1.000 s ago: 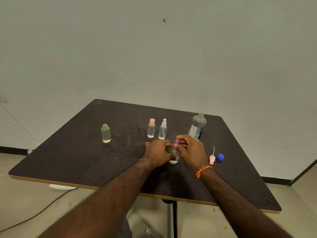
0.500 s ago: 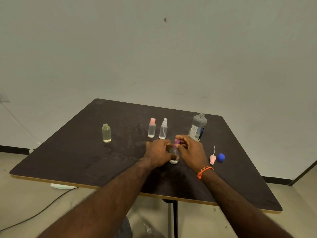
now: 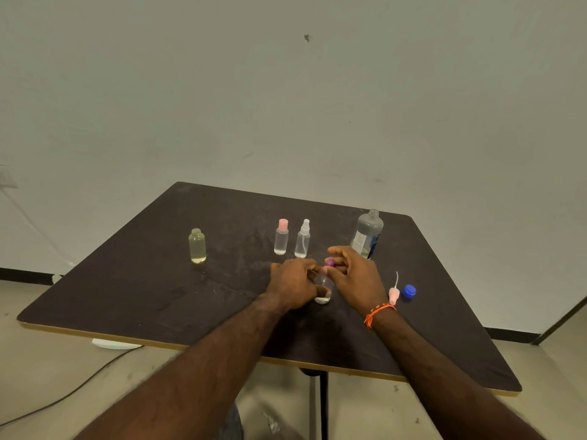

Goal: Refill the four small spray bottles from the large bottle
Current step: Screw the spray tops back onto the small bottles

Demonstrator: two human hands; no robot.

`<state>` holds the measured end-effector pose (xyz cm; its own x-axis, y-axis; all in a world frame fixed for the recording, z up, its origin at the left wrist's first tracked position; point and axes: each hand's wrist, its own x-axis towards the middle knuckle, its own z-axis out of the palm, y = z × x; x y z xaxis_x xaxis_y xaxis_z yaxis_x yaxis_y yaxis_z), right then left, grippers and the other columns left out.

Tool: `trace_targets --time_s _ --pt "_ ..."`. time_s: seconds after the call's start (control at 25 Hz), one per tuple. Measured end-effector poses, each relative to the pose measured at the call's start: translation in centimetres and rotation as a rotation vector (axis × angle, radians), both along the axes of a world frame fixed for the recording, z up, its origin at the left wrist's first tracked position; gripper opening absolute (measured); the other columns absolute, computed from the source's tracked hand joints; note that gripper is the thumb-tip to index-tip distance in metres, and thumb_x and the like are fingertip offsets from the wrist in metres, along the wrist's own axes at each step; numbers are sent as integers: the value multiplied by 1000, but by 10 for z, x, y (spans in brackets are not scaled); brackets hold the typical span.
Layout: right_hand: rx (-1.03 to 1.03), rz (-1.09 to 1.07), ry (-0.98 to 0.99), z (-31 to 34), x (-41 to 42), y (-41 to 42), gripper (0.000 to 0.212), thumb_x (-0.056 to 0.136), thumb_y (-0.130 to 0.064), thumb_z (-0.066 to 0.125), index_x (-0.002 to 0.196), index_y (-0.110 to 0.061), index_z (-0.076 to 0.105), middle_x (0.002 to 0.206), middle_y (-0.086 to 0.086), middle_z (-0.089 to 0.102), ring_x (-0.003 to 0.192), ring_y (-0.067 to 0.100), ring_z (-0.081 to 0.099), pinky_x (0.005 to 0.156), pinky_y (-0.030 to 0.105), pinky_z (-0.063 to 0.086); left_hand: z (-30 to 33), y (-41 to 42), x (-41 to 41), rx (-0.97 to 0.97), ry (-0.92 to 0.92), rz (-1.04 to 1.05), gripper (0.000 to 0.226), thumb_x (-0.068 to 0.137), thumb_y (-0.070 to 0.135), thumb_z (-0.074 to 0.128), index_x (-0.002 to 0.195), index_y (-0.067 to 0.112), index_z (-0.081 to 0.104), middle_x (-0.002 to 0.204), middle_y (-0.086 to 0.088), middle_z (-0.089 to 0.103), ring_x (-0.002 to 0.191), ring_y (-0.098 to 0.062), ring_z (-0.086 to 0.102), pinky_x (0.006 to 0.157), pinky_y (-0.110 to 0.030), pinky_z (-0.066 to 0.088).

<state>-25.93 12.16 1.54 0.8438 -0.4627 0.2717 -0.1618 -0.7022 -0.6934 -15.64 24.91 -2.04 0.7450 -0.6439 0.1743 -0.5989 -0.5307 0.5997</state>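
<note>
Two hands are met over a small clear spray bottle with a purple top, which stands on the dark square tabletop. The left hand is curled round its body as the grip; the purple top is pinched by the fingers of the right hand, whose wrist carries an orange cord bracelet. To the right, a pink spray head with a dip tube and a blue screw cap are laid side by side. Farther back, an uncapped small bottle of yellowish liquid, a pink-capped clear bottle, a white-nozzled clear spray bottle and the uncapped large grey bottle are stood upright; its label cannot be read.
</note>
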Motion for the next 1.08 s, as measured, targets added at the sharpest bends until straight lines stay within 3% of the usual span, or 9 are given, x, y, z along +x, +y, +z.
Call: trace_targets --time_s 0.12,0.24,0.36,0.44,0.6,0.68,0.8,0.92,1.08 --pt "-22 -117 26 0 4 2 46 77 -38 84 112 -24 58 85 -12 68 78 3 65 79 29 58 -2 0 0 -15 15 -4 34 72 53 83 78 29 59 78 13 64 84 -8 61 88 -39 37" --pt "26 -18 71 -6 1 6 74 75 -46 83 136 -23 47 118 -16 57 103 7 61 92 30 53 -3 0 0 -31 31 -4 26 73 49 77 85 27 68 81 12 70 90 -11 66 91 -42 38" --pt "58 95 32 -6 -4 5 66 90 -19 72 147 -22 40 141 -7 54 122 8 56 106 33 48 -1 1 0 -27 41 -9 31 74 51 82 95 31 70 89 15 70 94 -10 64 94 -41 36" --pt "44 63 21 -3 -3 2 56 93 -13 68 143 -22 46 131 0 65 114 7 63 103 33 51 -1 1 -1 -16 32 -3 34 73 52 84 94 32 68 92 16 70 96 -9 63 94 -40 35" --pt "-5 -83 7 -2 0 -1 53 77 -36 84 120 -24 55 90 -9 70 80 4 68 80 29 59 0 4 -4 -16 22 1 30 74 50 84 80 36 58 86 15 68 92 -9 62 98 -42 37" --pt "13 -26 36 -1 0 0 68 75 -41 85 130 -22 49 107 -10 66 91 6 65 83 26 56 0 3 -4 -19 25 -12 31 74 48 83 74 35 55 81 14 66 89 -9 62 99 -45 39" --pt "102 115 50 0 0 1 66 88 -20 74 146 -21 41 134 -5 58 120 10 58 92 16 47 1 3 -4 -16 23 -3 27 75 49 83 90 35 65 92 15 70 96 -9 63 101 -43 37" --pt "120 75 49 2 0 2 55 93 -7 64 143 -21 45 127 0 66 115 9 62 90 14 49 -2 1 -4 -18 41 3 40 74 53 85 105 32 69 98 15 71 100 -8 63 98 -40 34" --pt "19 2 61 7 3 4 49 89 -13 72 133 -21 52 109 -2 71 98 9 68 91 29 57 -3 1 -3 -16 48 14 40 73 54 85 101 32 67 95 15 69 98 -8 62 100 -42 36"
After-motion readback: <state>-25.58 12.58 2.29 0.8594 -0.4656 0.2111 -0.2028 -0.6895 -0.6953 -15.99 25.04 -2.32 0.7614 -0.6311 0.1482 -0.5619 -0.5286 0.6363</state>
